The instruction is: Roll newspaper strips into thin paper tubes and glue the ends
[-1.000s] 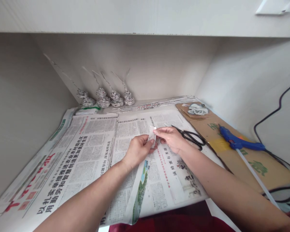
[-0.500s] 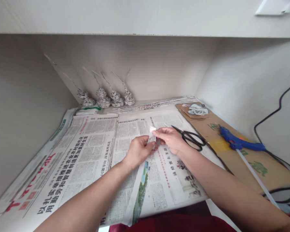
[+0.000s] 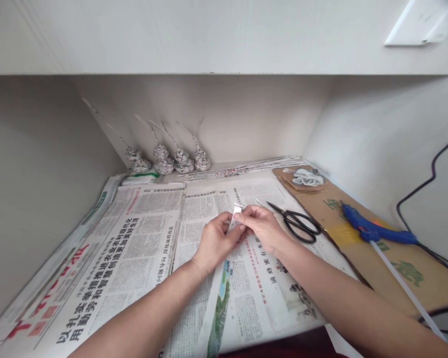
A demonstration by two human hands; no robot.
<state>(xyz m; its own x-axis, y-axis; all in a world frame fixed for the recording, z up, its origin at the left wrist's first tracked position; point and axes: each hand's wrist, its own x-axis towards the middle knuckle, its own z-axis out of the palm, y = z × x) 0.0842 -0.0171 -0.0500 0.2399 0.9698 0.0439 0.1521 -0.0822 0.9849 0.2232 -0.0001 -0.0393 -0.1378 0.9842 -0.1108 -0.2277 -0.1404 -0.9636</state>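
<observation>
Together, the left hand (image 3: pixel 213 242) and right hand (image 3: pixel 263 227) pinch the far end of a long narrow newspaper strip (image 3: pixel 219 298), which runs lengthwise back toward the person.

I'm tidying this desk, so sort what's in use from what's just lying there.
In use:
- newspaper strip, pinched at its far end by the left hand and right hand

Lying about:
- scissors
- blue glue gun on the cardboard sheet
- rolled paper spirals
- paper sticks
- spread newspapers
</observation>
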